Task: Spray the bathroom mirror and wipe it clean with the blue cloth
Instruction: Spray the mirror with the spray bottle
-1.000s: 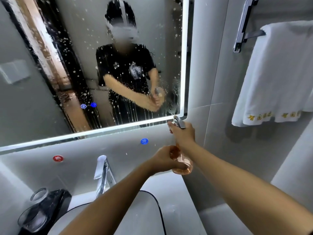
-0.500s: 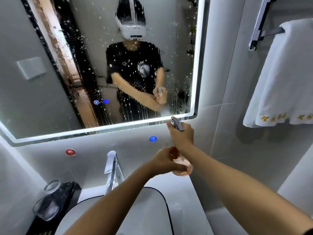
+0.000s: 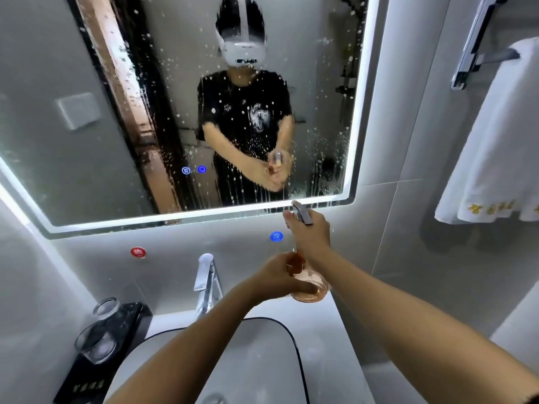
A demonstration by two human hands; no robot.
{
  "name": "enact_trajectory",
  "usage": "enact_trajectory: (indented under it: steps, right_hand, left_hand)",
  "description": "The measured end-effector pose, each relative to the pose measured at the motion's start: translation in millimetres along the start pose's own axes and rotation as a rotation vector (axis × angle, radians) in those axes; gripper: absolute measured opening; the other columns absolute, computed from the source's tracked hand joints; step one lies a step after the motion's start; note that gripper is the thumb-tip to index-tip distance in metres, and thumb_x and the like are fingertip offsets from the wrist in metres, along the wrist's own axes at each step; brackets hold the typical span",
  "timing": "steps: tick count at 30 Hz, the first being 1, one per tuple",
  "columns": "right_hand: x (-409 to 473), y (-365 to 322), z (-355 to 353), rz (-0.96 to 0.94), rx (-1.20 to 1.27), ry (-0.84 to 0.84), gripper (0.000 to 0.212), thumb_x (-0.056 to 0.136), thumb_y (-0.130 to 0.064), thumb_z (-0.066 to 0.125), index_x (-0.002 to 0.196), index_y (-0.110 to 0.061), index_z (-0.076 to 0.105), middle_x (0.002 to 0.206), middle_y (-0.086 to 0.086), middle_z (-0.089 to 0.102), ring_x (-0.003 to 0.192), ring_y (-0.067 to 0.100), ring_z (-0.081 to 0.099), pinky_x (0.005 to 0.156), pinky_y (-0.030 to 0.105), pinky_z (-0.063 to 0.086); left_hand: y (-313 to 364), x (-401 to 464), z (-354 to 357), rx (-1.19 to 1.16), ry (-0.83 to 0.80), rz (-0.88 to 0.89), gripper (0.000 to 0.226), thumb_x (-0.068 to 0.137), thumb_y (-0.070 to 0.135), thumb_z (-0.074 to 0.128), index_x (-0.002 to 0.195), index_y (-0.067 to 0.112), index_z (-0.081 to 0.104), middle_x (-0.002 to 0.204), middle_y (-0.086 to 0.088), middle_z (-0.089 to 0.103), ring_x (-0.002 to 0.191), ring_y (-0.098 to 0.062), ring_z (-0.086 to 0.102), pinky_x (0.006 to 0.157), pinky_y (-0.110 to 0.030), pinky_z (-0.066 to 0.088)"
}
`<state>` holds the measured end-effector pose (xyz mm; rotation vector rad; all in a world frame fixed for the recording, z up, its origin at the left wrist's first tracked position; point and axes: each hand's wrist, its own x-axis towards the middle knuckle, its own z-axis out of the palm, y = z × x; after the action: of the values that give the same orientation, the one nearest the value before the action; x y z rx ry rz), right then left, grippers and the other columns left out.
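Note:
The lit-edged bathroom mirror (image 3: 87, 158) fills the upper left, speckled with white spray droplets and runs across its middle and lower right. A clear pink spray bottle (image 3: 310, 284) is held upright just below the mirror's lower right corner. My right hand (image 3: 310, 233) grips the bottle's neck and grey spray head. My left hand (image 3: 280, 279) wraps around the bottle's round body from the left. No blue cloth is in view.
A chrome tap (image 3: 205, 282) stands over the white basin (image 3: 262, 360) below my arms. Glass cups (image 3: 97, 335) sit on a black tray at lower left. A white towel (image 3: 495, 135) hangs from a chrome rail at right. Red and blue stickers mark the wall.
My view has tilted up and left, so the mirror sits further right in frame. Both hands stay on the spray bottle in about the same pose below the mirror's corner.

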<state>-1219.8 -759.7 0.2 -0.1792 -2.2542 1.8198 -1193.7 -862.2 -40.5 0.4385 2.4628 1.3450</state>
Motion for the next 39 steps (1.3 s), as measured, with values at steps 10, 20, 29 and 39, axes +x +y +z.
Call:
enact_trajectory:
  steps: [10,20,29,39]
  right_hand:
    - [-7.8,-5.0,27.4,-0.006,-0.077,0.035,0.035,0.092,-0.032,0.063,0.067,-0.008,0.056,0.059,0.001,0.051,0.054,0.012,0.046,0.05,0.024,0.036]
    - [-14.1,-7.5,45.2,0.021,-0.01,0.01,0.032,0.091,-0.034,0.064,0.077,-0.005,0.061,0.074,0.01,0.062,0.067,0.022,0.053,0.066,0.032,0.045]
    - [-25.1,-14.4,70.2,-0.003,-0.014,-0.016,0.032,0.092,-0.033,0.061,0.086,-0.002,0.065,0.082,0.011,0.066,0.074,0.023,0.061,0.064,0.027,0.044]
    - [-40.7,-23.6,89.7,-0.011,-0.077,-0.014,0.036,0.091,-0.033,0.062,0.069,-0.006,0.056,0.073,0.011,0.062,0.071,0.025,0.058,0.066,0.031,0.042]
  left_hand:
    - [-13.0,-14.2,-14.5,-0.006,0.004,-0.005,0.052,0.076,0.013,0.08,0.123,0.008,0.056,0.092,0.009,0.058,0.077,-0.002,0.055,0.064,-0.009,0.044]
    - [-26.7,-25.2,-30.5,-0.017,0.011,-0.028,0.051,0.073,0.019,0.082,0.116,0.008,0.057,0.085,0.013,0.054,0.074,-0.002,0.053,0.066,-0.012,0.042]
    - [-37.2,-41.5,-50.3,0.001,0.014,-0.024,0.052,0.074,0.017,0.082,0.12,0.008,0.057,0.09,0.012,0.058,0.083,-0.005,0.057,0.065,-0.011,0.046]
    - [-48.8,-57.9,-63.5,-0.004,0.026,-0.02,0.044,0.074,0.018,0.082,0.11,0.012,0.058,0.081,0.013,0.054,0.075,-0.003,0.052,0.071,-0.015,0.042]
